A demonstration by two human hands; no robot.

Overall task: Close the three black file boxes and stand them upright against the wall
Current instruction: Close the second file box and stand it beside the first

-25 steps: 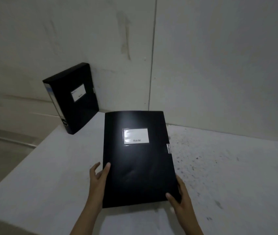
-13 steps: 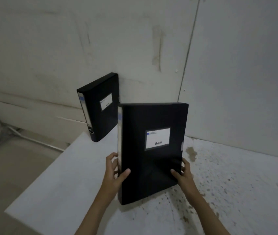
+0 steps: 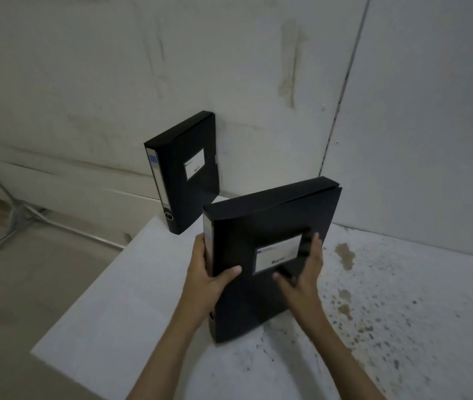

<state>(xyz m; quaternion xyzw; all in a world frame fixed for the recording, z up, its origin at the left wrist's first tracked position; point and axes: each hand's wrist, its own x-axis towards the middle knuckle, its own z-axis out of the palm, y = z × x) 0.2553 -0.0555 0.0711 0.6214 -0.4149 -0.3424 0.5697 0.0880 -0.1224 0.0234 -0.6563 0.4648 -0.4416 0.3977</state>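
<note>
One closed black file box (image 3: 189, 174) stands upright against the wall at the table's far left corner. A second black file box (image 3: 261, 226) stands on its bottom edge in front of me, tilted back, white label facing me. My left hand (image 3: 209, 272) grips its spine edge, thumb on the front cover. My right hand (image 3: 301, 272) lies flat on the front cover over the label's right end, fingers spread. The third box is out of view.
The white table (image 3: 108, 321) is stained and speckled on its right half. Its left edge drops to a tan floor where a metal stand's foot (image 3: 16, 220) rests. The pale wall (image 3: 258, 82) runs behind both boxes.
The box went from lying flat to standing on its edge, and has since tipped back. My right hand has slid from its right edge onto the front cover. My view has shifted left.
</note>
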